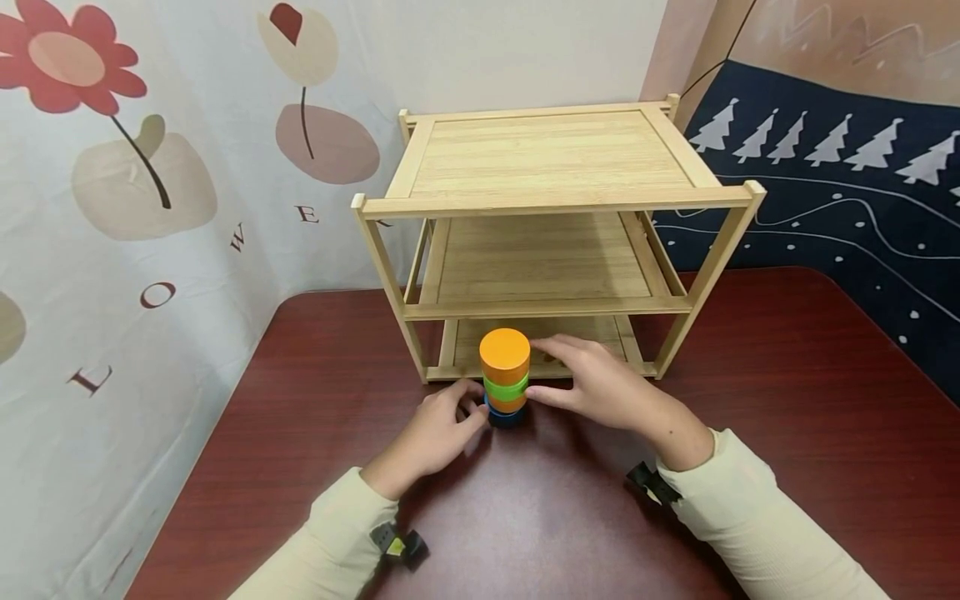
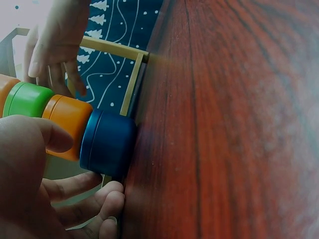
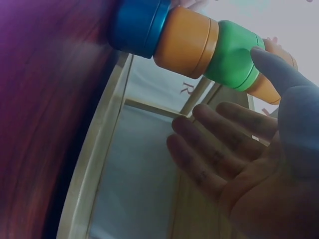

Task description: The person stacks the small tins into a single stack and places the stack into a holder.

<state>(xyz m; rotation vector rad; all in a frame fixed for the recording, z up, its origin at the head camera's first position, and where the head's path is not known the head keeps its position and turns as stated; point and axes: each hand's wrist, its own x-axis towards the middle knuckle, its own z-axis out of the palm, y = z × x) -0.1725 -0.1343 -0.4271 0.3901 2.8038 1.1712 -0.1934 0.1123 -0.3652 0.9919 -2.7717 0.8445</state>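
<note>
A stack of small round lidded jars stands upright on the table. A blue jar [image 2: 108,144] is at the bottom, with an orange jar [image 3: 183,42] on it, then a green jar [image 3: 235,55], then another orange jar [image 1: 505,354] on top. My left hand [image 1: 438,427] is at the left of the stack's lower part, thumb and bent fingers spread about the lower jars without a visible grip. On the right, my right hand [image 1: 600,383] is beside the upper jars, fingers extended and thumb by the green jar. Whether either hand touches the stack, I cannot tell.
Just behind the jars is a wooden shelf rack [image 1: 555,202] with three tiers. It stands on the dark red table [image 1: 315,375]. A flower-printed cloth [image 1: 225,167] hangs at the left, and a dark blue tree-patterned cloth [image 1: 825,200] at the right.
</note>
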